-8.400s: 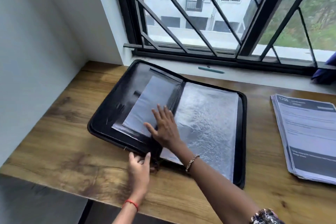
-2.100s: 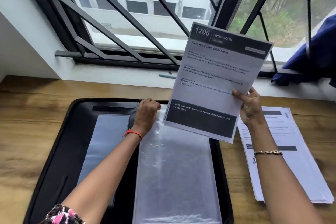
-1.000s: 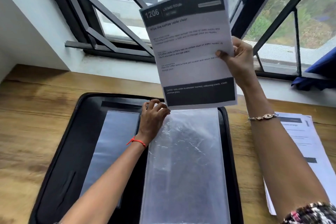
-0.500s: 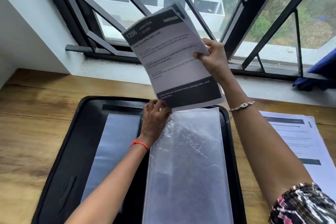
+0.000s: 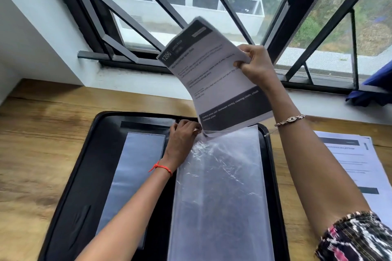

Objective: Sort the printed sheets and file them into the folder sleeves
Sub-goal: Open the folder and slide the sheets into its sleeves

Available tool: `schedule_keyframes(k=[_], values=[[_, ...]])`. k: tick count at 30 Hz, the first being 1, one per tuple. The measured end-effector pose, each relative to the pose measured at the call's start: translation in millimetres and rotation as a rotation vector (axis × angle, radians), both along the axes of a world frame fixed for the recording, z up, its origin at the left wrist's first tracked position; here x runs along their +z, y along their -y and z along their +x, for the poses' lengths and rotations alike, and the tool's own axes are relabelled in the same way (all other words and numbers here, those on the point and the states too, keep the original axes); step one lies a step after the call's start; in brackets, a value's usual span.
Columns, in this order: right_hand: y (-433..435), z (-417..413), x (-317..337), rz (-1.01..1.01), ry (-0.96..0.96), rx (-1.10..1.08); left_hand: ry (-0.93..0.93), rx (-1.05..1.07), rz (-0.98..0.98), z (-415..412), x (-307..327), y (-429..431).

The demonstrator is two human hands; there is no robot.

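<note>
A black zip folder [image 5: 80, 176] lies open on the wooden desk. Its clear plastic sleeves [image 5: 220, 193] fill the right half. My left hand [image 5: 183, 135] pinches the top left corner of the uppermost sleeve at its mouth. My right hand [image 5: 255, 65] grips the right edge of a printed sheet [image 5: 214, 82] headed "1206", held tilted above the folder. The sheet's bottom edge touches the sleeve's top opening beside my left fingers. A stack of other printed sheets [image 5: 358, 167] lies on the desk to the right of the folder.
The wooden desk [image 5: 42, 144] runs under a barred window [image 5: 191, 6] with a white sill. A blue cloth [image 5: 375, 87] lies on the sill at far right. A grey pocket [image 5: 135, 176] sits on the folder's left inner cover.
My right hand has lowered the sheet and tilted it further, bringing its bottom edge down to the sleeve's mouth. My left hand stays at the sleeve's top corner.
</note>
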State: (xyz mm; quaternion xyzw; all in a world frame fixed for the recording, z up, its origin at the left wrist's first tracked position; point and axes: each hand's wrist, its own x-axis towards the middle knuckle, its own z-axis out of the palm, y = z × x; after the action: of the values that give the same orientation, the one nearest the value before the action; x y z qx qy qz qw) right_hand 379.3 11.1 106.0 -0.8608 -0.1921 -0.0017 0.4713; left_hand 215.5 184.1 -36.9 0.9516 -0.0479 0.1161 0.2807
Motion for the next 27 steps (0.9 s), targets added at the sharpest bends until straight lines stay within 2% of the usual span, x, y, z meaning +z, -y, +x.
schedule_keyframes(k=[5,10,16,23,27], values=[[-7,-2,-5,0.059,0.019,0.002,-0.147,-0.020,-0.007,-1,4,-1],[-11,-3,-9,0.111,-0.034,0.032,-0.207,-0.039,0.005,-1,6,-4],[-15,-6,-23,0.156,-0.078,-0.069,-0.140,-0.005,-0.095,-2,8,-2],[-32,-8,-28,0.161,-0.134,-0.076,0.038,-0.158,-0.079,1,14,30],[-27,-11,-34,0.171,-0.157,-0.093,0.030,-0.171,-0.172,5,25,57]])
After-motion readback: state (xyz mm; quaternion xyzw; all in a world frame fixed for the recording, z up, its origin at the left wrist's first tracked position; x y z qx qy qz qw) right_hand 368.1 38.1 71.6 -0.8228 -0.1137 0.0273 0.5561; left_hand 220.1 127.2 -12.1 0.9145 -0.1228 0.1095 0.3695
